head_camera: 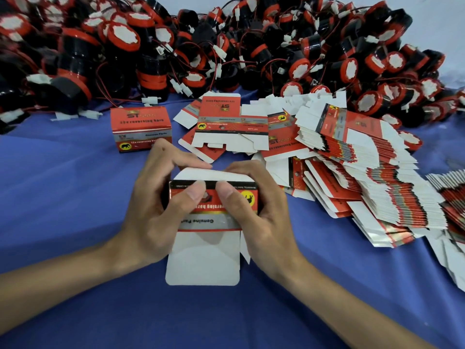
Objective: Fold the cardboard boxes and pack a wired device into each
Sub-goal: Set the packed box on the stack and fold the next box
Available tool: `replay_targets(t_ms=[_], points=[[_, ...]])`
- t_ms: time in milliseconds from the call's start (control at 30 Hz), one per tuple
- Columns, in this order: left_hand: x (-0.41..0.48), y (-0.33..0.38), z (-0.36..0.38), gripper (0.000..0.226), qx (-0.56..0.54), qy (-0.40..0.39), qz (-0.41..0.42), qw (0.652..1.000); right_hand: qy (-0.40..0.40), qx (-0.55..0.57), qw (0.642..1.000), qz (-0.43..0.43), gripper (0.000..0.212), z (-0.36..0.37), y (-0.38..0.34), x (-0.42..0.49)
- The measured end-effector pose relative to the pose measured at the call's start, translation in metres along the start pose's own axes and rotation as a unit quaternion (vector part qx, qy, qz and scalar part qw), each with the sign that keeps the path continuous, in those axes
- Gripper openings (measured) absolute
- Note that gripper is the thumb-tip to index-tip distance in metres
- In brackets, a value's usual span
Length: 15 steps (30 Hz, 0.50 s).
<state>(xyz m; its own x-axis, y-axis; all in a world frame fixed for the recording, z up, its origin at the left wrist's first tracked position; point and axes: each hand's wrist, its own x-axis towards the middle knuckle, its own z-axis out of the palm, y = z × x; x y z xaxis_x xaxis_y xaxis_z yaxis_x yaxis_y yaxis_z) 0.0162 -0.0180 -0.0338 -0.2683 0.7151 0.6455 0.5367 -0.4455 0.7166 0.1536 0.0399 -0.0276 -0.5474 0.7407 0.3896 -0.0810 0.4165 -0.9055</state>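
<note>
— Where is the box (208, 221) being folded?

— Lower centre of the frame, held between both hands just above the blue cloth (75, 197). Its printed face is turned toward the camera and reads upside down.

— How do the hands hold it?

— The left hand (151, 210) grips the left side and the right hand (254, 217) the right. Both thumbs press on the red front panel, side by side, while the fingers curl over the top edge onto a white flap (214, 175). A second, longer white flap (201, 263) hangs open toward the bottom of the frame.

— And the other boxes?

— One closed box (141, 128) stands left of centre, above the left hand. Flat blanks (352, 177) lie fanned in a thick stack at the right, with a few loose ones at centre.

— The wired devices (226, 46)?

— Heaped across the whole top of the frame: black bodies with red rims, thin wires and white plugs.
</note>
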Motion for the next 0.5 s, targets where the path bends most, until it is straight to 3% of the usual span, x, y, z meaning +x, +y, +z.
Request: replay_targets(t_ms=[100, 200, 500], points=[[0.0019, -0.001, -0.0001, 0.015, 0.003, 0.004, -0.016, 1.0, -0.003, 0.002, 1.0, -0.002, 0.026, -0.0006, -0.0004, 0.0003], [0.0037, -0.0015, 0.0002, 0.028, -0.051, -0.021, -0.053, 0.997, 0.005, 0.016, 1.0, -0.017, 0.02, 0.0016, 0.0002, -0.001], [-0.0005, -0.0014, 0.0006, 0.024, -0.016, -0.027, -0.018, 0.999, 0.018, 0.005, 0.999, -0.04, 0.014, 0.0012, -0.0015, -0.0012]])
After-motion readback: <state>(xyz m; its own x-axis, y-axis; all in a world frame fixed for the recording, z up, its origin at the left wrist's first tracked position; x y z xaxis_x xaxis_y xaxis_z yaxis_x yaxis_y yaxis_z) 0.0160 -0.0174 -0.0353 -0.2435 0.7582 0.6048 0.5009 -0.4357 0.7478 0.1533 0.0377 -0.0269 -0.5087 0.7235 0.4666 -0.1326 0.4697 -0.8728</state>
